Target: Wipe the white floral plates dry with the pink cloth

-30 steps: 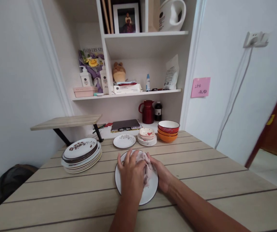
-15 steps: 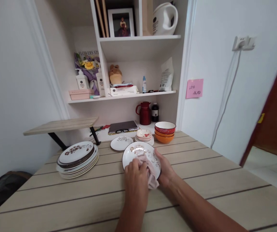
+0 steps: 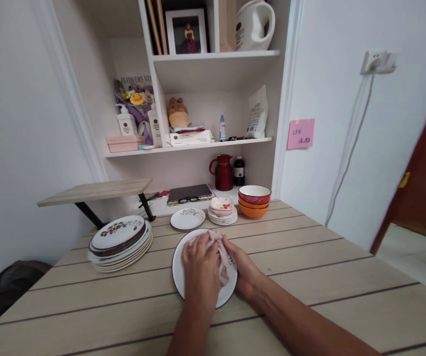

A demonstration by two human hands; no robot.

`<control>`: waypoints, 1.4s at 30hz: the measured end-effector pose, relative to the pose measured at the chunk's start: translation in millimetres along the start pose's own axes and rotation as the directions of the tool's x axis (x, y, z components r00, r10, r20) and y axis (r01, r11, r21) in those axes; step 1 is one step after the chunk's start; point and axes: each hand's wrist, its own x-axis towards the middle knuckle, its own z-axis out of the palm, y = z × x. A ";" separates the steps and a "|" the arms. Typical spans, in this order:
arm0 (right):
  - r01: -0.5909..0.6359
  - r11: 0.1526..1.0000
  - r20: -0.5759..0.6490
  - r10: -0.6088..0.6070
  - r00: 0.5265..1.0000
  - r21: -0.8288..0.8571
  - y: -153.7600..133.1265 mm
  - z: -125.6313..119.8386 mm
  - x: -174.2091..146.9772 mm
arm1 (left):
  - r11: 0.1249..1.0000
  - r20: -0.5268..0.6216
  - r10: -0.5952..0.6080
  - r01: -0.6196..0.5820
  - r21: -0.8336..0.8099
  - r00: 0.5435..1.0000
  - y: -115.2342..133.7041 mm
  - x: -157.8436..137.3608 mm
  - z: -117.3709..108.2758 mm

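Note:
A white plate (image 3: 178,267) with a dark rim and a floral print is in front of me, low over the table. My right hand (image 3: 245,271) grips it by the right edge, thumb on top and fingers beneath. With my left hand (image 3: 201,267) I press a crumpled pale pink cloth (image 3: 223,262) against the plate's face. The cloth and hand cover most of the pattern. Just behind lies another floral plate (image 3: 188,219), flat on the wooden table (image 3: 309,296).
A tall stack of plates (image 3: 119,244) stands at the left beneath a small raised shelf (image 3: 97,190). Small dishes (image 3: 222,212) and stacked red and orange bowls (image 3: 254,201) sit at the back. Behind them are a dark red jug (image 3: 223,173) and a closed laptop (image 3: 189,193).
The plate has come down and to the left, lying flatter than before. My left hand and the cloth have slid toward its upper middle.

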 end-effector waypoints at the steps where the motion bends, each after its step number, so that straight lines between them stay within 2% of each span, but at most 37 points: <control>1: 0.009 1.000 -0.029 -0.009 1.000 -0.001 -1.0 -0.6 0.1 | 0.999 0.050 0.043 -0.042 -0.028 0.998 -0.8 0.5 0.7; 5: 0.017 1.000 -0.112 -0.018 0.994 -0.013 -11.2 -2.2 -1.9 | 0.977 0.197 0.177 -0.148 -0.153 0.964 -1.5 1.2 2.2; 9: -0.009 1.000 -0.120 0.010 0.993 0.009 -21.5 -5.8 -1.4 | 0.978 0.227 0.135 -0.093 -0.187 0.964 2.1 -1.3 -2.4; 13: 0.069 0.996 -0.138 -0.060 0.989 0.061 -28.6 -11.8 3.0 | 0.995 0.176 0.028 -0.011 -0.099 0.984 3.2 -2.5 -6.9; 17: 0.131 0.989 -0.102 -0.124 0.987 0.064 -33.3 -15.8 4.2 | 0.992 0.083 -0.117 0.114 0.046 0.990 -5.0 -1.2 -8.0; 22: 0.005 0.998 -0.128 -0.014 0.992 -0.069 -25.1 -12.4 0.2 | 0.974 -0.046 -0.168 0.173 0.144 0.985 -20.6 1.1 -4.9; 26: -0.035 0.994 -0.032 0.031 0.999 -0.101 -11.3 -4.5 -4.4 | 0.975 -0.083 -0.168 0.178 0.133 0.982 -26.2 3.6 -3.2; 29: -0.059 0.993 -0.034 0.056 0.998 -0.105 -6.1 -2.0 -6.1 | 0.985 -0.036 -0.142 0.145 0.090 0.989 -22.9 4.7 -2.0; 32: -0.028 0.996 -0.061 0.023 0.998 -0.079 -5.8 -5.7 -2.7 | 1.000 0.082 -0.020 0.021 -0.017 0.996 -13.3 3.2 1.0; 34: 0.015 0.999 -0.072 -0.018 0.997 -0.053 -7.8 -10.5 1.3 | 0.988 0.165 0.108 -0.087 -0.127 0.980 -5.7 0.7 3.6; 38: 0.003 0.999 -0.077 -0.006 0.997 -0.038 -20.1 -18.8 4.8 | 0.945 0.225 0.236 -0.169 -0.281 0.945 4.3 -4.7 6.2; 40: -0.018 0.999 -0.094 0.015 0.995 -0.035 -29.8 -21.0 3.3 | 0.937 0.224 0.255 -0.183 -0.298 0.941 5.7 -6.0 6.4; 42: 0.043 0.999 -0.123 -0.045 0.991 -0.022 -39.2 -22.2 1.0 | 0.955 0.209 0.203 -0.147 -0.256 0.956 5.6 -5.9 6.7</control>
